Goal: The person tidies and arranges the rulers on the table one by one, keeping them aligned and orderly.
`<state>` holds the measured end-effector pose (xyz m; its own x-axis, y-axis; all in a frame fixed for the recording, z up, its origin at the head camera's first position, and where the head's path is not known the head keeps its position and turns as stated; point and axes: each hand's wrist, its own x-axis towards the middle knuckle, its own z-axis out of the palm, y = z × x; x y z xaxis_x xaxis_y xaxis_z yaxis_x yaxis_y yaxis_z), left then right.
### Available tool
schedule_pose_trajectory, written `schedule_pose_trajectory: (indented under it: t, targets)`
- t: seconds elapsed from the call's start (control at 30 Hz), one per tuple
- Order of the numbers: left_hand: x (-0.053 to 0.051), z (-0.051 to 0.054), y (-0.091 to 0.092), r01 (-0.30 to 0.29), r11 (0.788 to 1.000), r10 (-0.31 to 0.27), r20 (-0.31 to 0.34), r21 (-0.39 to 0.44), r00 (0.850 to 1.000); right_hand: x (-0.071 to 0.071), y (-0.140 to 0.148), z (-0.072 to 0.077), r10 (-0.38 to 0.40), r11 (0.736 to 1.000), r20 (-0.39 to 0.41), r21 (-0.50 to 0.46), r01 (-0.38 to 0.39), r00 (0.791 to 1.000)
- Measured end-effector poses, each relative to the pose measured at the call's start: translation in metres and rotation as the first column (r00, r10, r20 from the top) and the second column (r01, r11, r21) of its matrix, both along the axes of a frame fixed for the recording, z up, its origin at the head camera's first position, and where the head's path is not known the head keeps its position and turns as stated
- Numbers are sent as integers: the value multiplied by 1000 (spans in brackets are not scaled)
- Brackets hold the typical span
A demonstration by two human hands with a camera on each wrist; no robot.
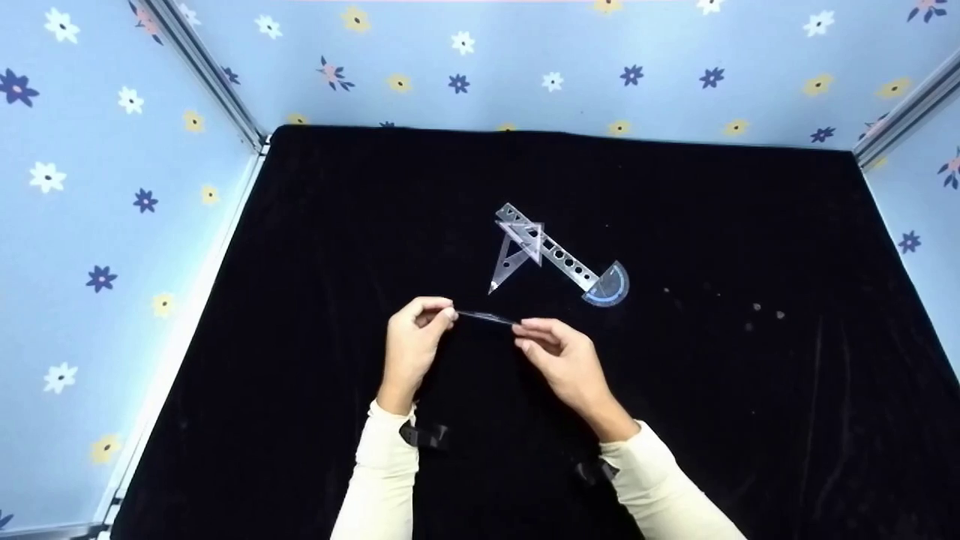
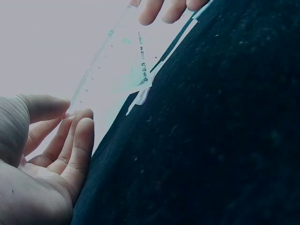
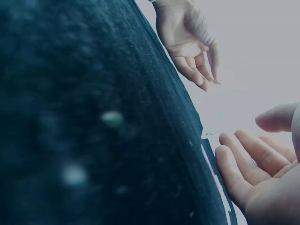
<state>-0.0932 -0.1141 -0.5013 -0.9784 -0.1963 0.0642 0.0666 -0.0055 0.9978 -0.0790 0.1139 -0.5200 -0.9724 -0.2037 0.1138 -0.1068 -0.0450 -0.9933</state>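
My left hand [image 1: 411, 339] pinches one end of a clear, graduated plastic drawing tool [image 1: 486, 316]; too loose a pinch could let its smooth edge slip. Beyond the tool, transparent triangular set squares [image 1: 501, 261] overlap a straight ruler [image 1: 574, 266] pierced with holes. The fingers of my right hand [image 1: 566, 360] meet the tool's other end, gripping or merely touching, I can't tell. Beyond it, rightward, sits a semicircular protractor [image 1: 611, 285].

L hand [image 1: 412, 345] pinches, thumb to fingers — R hand [image 1: 564, 361] w/ fingers bent, thumb apart — grip unclear.
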Motion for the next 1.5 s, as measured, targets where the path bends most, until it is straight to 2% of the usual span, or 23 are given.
schedule_pose_trajectory:
  t: [0.13,0.3,0.53,0.63,0.8,0.93,1.17,1.3,1.5]
  targets:
    - [0,0,-4,-8,1000,8,24,13,1000,-5,-5,3,-16,1000,23,21,15,1000]
    - [0,3,-10,27,1000,-28,56,5,998,-10,-9,4,-37,998,54,50,34,998]
    - [-7,-24,-26,90,996,-91,115,12,989,0,-15,38,8,995,46,103,-13,999]
    - [-8,-23,-30,115,993,-116,154,9,981,1,-17,42,42,988,23,146,-45,999]
    - [-8,-24,-36,118,993,-113,198,-15,974,1,-23,45,72,970,-9,232,-68,997]
    - [-6,-26,-41,120,992,-112,219,-26,969,-1,-26,37,79,959,6,271,-78,997]
    - [-1,-25,-51,151,986,-132,240,-66,962,-8,-28,2,90,953,28,287,-95,996]
    - [2,-22,-57,184,977,-152,262,-103,953,-9,-28,-4,104,946,21,306,-106,994]
    - [4,-22,-62,225,961,-175,273,-161,946,-8,-28,-4,132,922,-10,369,-119,991]
